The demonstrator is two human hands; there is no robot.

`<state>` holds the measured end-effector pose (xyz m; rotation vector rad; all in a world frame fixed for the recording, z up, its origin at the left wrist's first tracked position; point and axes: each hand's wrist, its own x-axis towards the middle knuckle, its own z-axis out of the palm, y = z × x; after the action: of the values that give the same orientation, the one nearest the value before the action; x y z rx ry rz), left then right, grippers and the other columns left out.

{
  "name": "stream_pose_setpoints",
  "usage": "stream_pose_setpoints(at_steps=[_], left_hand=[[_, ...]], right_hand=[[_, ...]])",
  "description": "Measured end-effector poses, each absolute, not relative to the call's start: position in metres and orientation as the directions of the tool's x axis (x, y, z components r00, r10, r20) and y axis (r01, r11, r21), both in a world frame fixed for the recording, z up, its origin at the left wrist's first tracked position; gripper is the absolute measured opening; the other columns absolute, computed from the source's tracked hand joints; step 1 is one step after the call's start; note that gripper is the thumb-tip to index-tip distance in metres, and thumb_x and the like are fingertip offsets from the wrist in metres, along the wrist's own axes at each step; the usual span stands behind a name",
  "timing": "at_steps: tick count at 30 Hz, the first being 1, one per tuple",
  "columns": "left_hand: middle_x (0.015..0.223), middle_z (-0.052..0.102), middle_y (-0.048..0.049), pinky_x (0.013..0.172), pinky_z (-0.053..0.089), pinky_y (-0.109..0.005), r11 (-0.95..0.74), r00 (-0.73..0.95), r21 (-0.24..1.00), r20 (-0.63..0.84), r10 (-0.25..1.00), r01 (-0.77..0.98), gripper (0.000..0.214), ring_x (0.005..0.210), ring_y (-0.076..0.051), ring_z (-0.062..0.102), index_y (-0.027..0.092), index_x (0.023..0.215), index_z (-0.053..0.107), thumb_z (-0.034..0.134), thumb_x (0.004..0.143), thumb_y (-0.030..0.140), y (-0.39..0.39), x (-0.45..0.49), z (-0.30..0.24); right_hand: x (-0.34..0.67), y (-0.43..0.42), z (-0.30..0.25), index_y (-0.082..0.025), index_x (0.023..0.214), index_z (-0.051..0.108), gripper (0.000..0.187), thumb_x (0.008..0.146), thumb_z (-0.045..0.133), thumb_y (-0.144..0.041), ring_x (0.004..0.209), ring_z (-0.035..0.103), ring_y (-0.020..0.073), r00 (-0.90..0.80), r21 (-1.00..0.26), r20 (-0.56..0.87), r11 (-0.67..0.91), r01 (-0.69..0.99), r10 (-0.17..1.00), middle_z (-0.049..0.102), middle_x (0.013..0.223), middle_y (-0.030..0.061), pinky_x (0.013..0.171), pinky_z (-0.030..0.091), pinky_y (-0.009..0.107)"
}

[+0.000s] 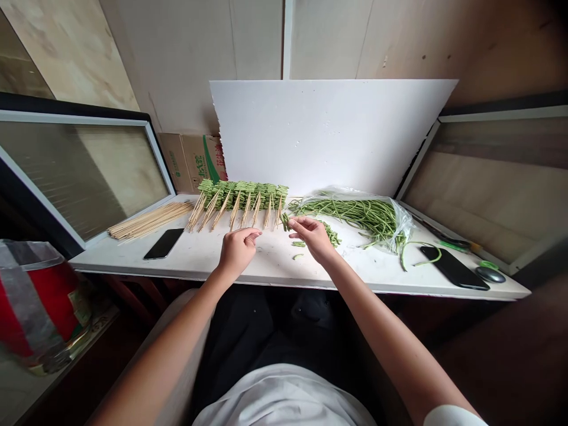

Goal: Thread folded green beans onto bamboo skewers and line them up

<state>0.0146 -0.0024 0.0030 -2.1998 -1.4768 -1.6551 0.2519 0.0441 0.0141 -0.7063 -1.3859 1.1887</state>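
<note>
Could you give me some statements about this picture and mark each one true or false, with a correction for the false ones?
Bare wooden skewers lie left of the bean-threaded skewers: true.
The long beans lie inside the cardboard box: false; they lie on a clear plastic bag.
The right hand is closer than the left hand to the cut bean pieces: true.
Only one phone is visible: false; one black phone lies left, another right.
</note>
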Motion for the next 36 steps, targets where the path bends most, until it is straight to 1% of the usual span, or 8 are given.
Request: stream_pose_setpoints(at_steps=[4,8,15,19,25,29,33,36], left_hand=[[0.075,0.077,-0.0049,0.073,0.056,-0.029,-0.520,-0.023,0.538,0.709,0.704,0.663,0.025,0.071,-0.020,0.073,0.016,0.092,0.083,0.058,0.094,0.014,0.003,0.010,0.000],[0.075,0.077,-0.0049,0.072,0.055,-0.028,-0.486,-0.036,0.609,0.646,0.763,0.627,0.025,0.071,-0.020,0.072,0.016,0.095,0.083,0.058,0.096,0.021,0.011,0.004,-0.008],[0.074,0.076,-0.0041,0.072,0.053,-0.027,-0.484,-0.012,0.626,0.619,0.785,0.611,0.026,0.072,-0.019,0.072,0.016,0.093,0.082,0.058,0.097,0.024,0.013,0.005,-0.012],[0.072,0.074,-0.0041,0.069,0.052,-0.027,-0.487,-0.009,0.612,0.628,0.778,0.623,0.027,0.068,-0.019,0.069,0.016,0.094,0.082,0.058,0.097,0.026,0.011,0.005,-0.009],[0.071,0.073,-0.0045,0.068,0.051,-0.027,-0.491,-0.030,0.616,0.641,0.767,0.616,0.029,0.064,-0.018,0.067,0.016,0.096,0.082,0.057,0.099,0.030,0.009,0.004,-0.005],[0.071,0.074,-0.0043,0.068,0.051,-0.026,-0.498,-0.024,0.623,0.639,0.769,0.603,0.029,0.065,-0.018,0.067,0.016,0.096,0.082,0.057,0.099,0.030,0.008,0.007,-0.005],[0.071,0.074,-0.0039,0.068,0.051,-0.026,-0.506,-0.010,0.610,0.644,0.765,0.610,0.029,0.066,-0.017,0.068,0.016,0.096,0.082,0.057,0.099,0.029,0.007,0.009,-0.005],[0.071,0.073,-0.0035,0.067,0.051,-0.026,-0.507,-0.002,0.605,0.643,0.766,0.614,0.028,0.064,-0.017,0.067,0.016,0.096,0.082,0.057,0.099,0.028,0.006,0.009,-0.005]], right_hand=[[0.283,0.059,0.017,-0.026,0.101,0.084,0.035,0.081,0.085,-0.055,0.099,0.074,0.0246,-0.359,-0.890,0.393,0.449,0.084,0.847,0.080,0.113,0.0078,0.075,0.062,0.034],[0.306,0.073,0.007,-0.026,0.087,0.086,0.022,0.072,0.094,-0.041,0.089,0.075,0.0283,-0.537,-0.694,0.188,0.498,0.520,0.823,0.083,0.097,0.0083,0.072,0.057,0.036],[0.300,0.078,-0.014,-0.027,0.085,0.086,0.005,0.080,0.086,-0.029,0.084,0.074,0.0264,-0.563,-0.555,0.048,0.490,0.672,0.825,0.083,0.093,0.0061,0.070,0.053,0.033],[0.299,0.077,-0.010,-0.026,0.088,0.086,0.005,0.085,0.082,-0.029,0.089,0.074,0.0265,-0.580,-0.547,0.158,0.560,0.622,0.799,0.082,0.095,0.0072,0.074,0.055,0.034],[0.310,0.079,0.006,-0.023,0.093,0.084,0.029,0.085,0.082,-0.051,0.085,0.075,0.0251,-0.337,-0.783,0.352,0.472,0.405,0.873,0.082,0.096,0.0095,0.072,0.058,0.034],[0.313,0.080,0.011,-0.023,0.094,0.081,0.040,0.077,0.087,-0.059,0.090,0.074,0.0231,-0.187,-0.948,0.301,0.314,0.043,0.935,0.080,0.096,0.0077,0.072,0.059,0.031],[0.311,0.079,0.013,-0.025,0.099,0.078,0.039,0.079,0.087,-0.057,0.105,0.075,0.0228,-0.222,-0.949,0.233,0.172,-0.265,0.947,0.080,0.111,0.0072,0.078,0.060,0.028],[0.308,0.077,0.015,-0.024,0.103,0.076,0.041,0.080,0.085,-0.057,0.120,0.072,0.0258,-0.219,-0.934,0.212,0.131,-0.334,0.952,0.078,0.125,0.0096,0.077,0.061,0.027]])
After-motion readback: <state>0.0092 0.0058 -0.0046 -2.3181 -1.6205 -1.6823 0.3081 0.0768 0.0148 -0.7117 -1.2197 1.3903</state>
